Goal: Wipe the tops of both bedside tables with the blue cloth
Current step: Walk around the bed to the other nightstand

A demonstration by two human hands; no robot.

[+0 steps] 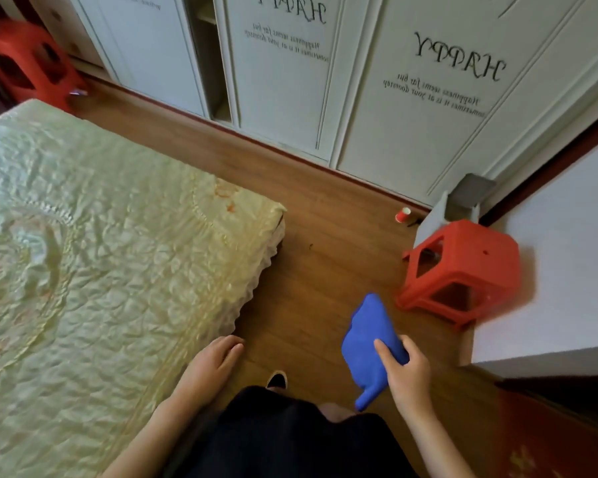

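Observation:
The blue cloth (368,339) hangs crumpled from my right hand (406,372), which grips it above the wooden floor at lower centre-right. My left hand (213,365) hangs at the bed's corner edge, fingers loosely apart, holding nothing. No bedside table is in sight. My dark clothing and one shoe (277,379) show at the bottom between the hands.
A bed with a pale green quilted cover (101,270) fills the left. A red plastic stool (463,274) stands to the right of the cloth, against a white wall (567,270). White wardrobe doors (394,115) run along the back. A red paper cup (403,214) lies on the floor; another red stool (25,60) sits far left.

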